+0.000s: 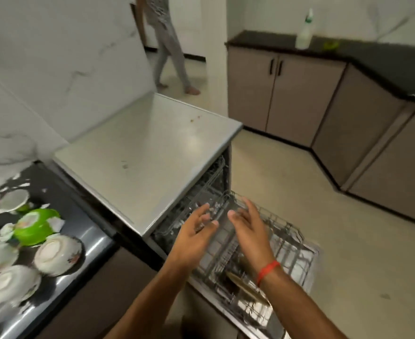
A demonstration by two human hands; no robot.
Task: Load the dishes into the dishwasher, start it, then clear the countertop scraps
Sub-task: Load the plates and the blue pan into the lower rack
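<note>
The steel-topped dishwasher (150,152) stands open, its wire lower rack (282,243) pulled out over the lowered door. Both my hands hover above the rack's near end with fingers spread and nothing in them: my left hand (194,231) by the dishwasher's front edge, my right hand (248,228) just beside it, a red band on its wrist. White bowls (57,255) lie upside down on the dark countertop (89,238) at the left, with a green bowl (36,225) among them. Pale scraps (20,184) are scattered around the dishes.
A person walks barefoot (169,47) on the floor behind the dishwasher. Brown cabinets (299,94) with a black counter run along the right, carrying a spray bottle (304,33). Open floor (287,172) lies between the rack and those cabinets.
</note>
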